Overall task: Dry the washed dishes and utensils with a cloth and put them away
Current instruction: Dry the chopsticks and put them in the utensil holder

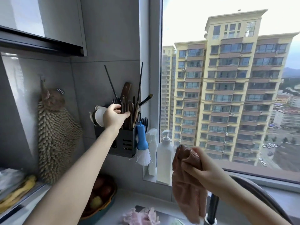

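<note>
My right hand (201, 166) bunches the brown cloth (186, 181) near; left hand (113, 116) pinches chopsticks (128, 109) into the far holder (125, 142).

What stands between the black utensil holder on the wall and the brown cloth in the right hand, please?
In the head view, between the utensil holder and the cloth hangs a blue brush, with a spray bottle and a white pump bottle on the sill.

chopsticks (128, 109): dark, upright, bundled in wall holder (125, 143) | cloth (186, 181): brown, bunched, hanging limp
</note>
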Motion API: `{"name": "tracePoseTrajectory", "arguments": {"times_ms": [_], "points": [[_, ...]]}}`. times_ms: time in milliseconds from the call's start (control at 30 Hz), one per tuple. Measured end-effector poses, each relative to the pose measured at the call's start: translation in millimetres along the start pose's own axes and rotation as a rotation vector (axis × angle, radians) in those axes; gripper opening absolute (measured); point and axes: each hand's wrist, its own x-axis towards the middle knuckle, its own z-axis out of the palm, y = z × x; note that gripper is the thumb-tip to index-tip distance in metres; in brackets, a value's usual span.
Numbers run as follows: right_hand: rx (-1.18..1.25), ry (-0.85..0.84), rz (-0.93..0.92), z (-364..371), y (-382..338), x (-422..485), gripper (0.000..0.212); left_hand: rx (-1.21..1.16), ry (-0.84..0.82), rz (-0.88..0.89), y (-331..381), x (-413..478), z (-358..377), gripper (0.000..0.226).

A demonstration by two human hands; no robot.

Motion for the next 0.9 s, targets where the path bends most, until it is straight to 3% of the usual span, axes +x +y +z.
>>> {"name": "tracePoseTrajectory", "arguments": {"times_ms": [133,300,533,767,900], "points": [[-0.002,0.072,-0.048,-26.0,5.7,-57.3,0.048,0.073,0.080,0.157,9.6,-40.5,-9.5,0.042],[0.070,0.131,-0.029,-70.3,-0.3,-132.5,0.045,0.080,0.094,0.416,46.3,-91.6,-6.7,0.031],[0.138,0.353,0.082,-150.0,33.6,-247.5,0.035,-0.099,-0.453,0.610,117.6,-265.3,66.7,0.017],[-0.386,0.480,0.420,-222.7,79.4,-379.1,0.034,-0.190,-0.939,0.737,114.3,-470.3,140.2,0.016],[-0.496,0.569,0.561,-251.1,99.3,-444.1,0.036,-0.091,-1.154,0.549,66.8,-560.4,196.4,0.009]]}}
